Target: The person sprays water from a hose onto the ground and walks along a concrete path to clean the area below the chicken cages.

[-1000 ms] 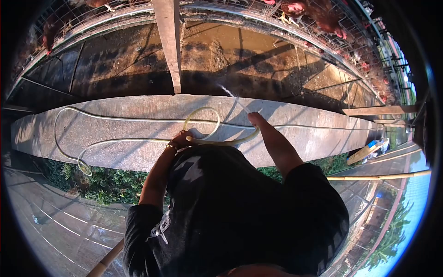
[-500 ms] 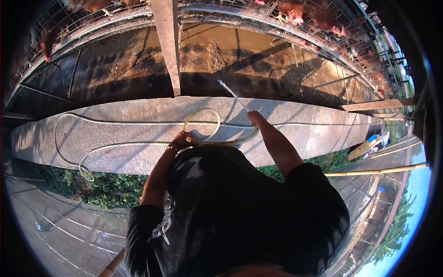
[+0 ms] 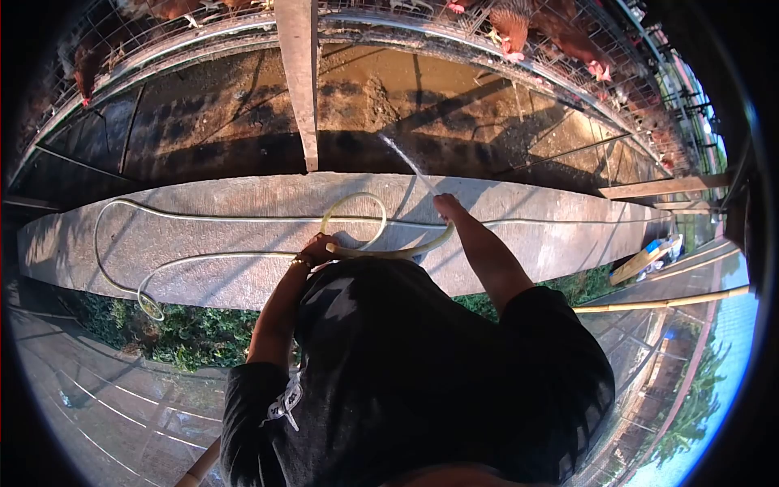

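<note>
A pale yellowish hose (image 3: 404, 252) runs between my two hands and makes a loop in front of my body. My right hand (image 3: 445, 206) is closed around its end, arm stretched forward. From there a thin jet of water (image 3: 403, 158) shoots ahead onto the dark, wet ground (image 3: 357, 150) under the cages. My left hand (image 3: 318, 247), with a bracelet at the wrist, grips the hose at the loop, close to my waist. The rest of the hose lies in long bends on the concrete walkway (image 3: 227, 195).
Wire cages (image 3: 552, 49) with brown hens (image 3: 510, 31) line the far side above the muddy ground. A wooden post (image 3: 299, 81) comes down to the walkway's far edge. Green plants (image 3: 207, 333) grow along the near edge. A bamboo pole (image 3: 665, 303) lies to the right.
Both hands keep their hold on the hose, and the jet still points forward with only a slight shift. Some hens at the upper right have moved their heads.
</note>
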A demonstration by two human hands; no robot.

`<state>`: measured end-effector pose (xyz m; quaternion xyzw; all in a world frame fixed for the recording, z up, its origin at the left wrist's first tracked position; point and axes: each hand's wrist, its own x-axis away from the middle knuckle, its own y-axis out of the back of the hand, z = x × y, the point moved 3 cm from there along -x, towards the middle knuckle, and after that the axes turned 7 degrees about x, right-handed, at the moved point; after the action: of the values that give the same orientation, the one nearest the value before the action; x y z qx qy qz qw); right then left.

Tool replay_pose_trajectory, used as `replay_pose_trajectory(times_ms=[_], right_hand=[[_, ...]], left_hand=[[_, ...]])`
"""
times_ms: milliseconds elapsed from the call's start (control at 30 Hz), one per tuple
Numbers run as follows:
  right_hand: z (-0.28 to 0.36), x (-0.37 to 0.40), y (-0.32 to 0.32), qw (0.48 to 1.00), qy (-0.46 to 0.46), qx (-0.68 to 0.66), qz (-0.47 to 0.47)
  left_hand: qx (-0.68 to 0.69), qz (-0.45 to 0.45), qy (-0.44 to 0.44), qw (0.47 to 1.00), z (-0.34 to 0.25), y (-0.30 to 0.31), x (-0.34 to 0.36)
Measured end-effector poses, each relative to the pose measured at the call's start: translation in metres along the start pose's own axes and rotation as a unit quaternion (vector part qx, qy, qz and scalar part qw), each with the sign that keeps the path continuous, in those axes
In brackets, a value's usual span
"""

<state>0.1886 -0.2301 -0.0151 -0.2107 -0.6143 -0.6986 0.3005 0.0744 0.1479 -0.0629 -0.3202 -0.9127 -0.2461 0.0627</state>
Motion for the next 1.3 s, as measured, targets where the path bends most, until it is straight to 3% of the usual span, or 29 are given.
replay_pose_trajectory(times_ms=[133, 233, 333, 433, 533, 633, 733, 933, 1133, 1233, 1300], right_hand=[[0.001, -0.003, 0.001, 0.999, -0.022, -0.020, -0.016], [0.007, 0.001, 0.006, 0.998, -0.008, 0.054, -0.022], [0.007, -0.001, 0.009, 0.999, -0.036, 0.033, -0.014], [0.003, -0.010, 0.004, 0.996, 0.018, 0.083, -0.031], [0.004, -0.007, 0.009, 0.999, -0.031, 0.026, -0.034], [0.009, -0.002, 0.016, 0.996, -0.063, -0.018, -0.063], [0.005, -0.013, 0.009, 0.996, -0.002, 0.080, -0.048], [0.003, -0.021, 0.005, 0.983, 0.035, 0.165, -0.077], [0.007, -0.018, 0.011, 0.978, 0.054, 0.186, -0.078], [0.010, -0.014, 0.018, 0.991, 0.016, 0.116, -0.070], [0.010, -0.009, 0.022, 0.988, -0.115, -0.065, -0.085]], left_hand=[[0.000, -0.008, -0.017, 1.000, 0.002, 0.001, 0.001], [-0.023, -0.005, 0.004, 1.000, 0.000, 0.002, 0.001], [-0.043, -0.054, -0.086, 0.994, -0.003, 0.003, 0.002], [-0.015, -0.001, 0.012, 1.000, 0.003, 0.003, 0.000], [-0.030, -0.060, -0.095, 0.993, -0.004, 0.006, 0.002], [-0.022, -0.062, -0.091, 0.994, -0.005, 0.008, 0.003], [-0.041, -0.062, -0.078, 0.994, -0.010, 0.011, 0.005], [-0.063, -0.045, -0.078, 0.994, -0.008, 0.012, 0.002], [-0.072, -0.003, -0.050, 0.996, 0.007, 0.006, -0.004], [-0.051, -0.006, -0.039, 0.998, 0.003, 0.009, -0.002], [-0.051, -0.013, -0.032, 0.998, 0.000, 0.011, -0.001]])
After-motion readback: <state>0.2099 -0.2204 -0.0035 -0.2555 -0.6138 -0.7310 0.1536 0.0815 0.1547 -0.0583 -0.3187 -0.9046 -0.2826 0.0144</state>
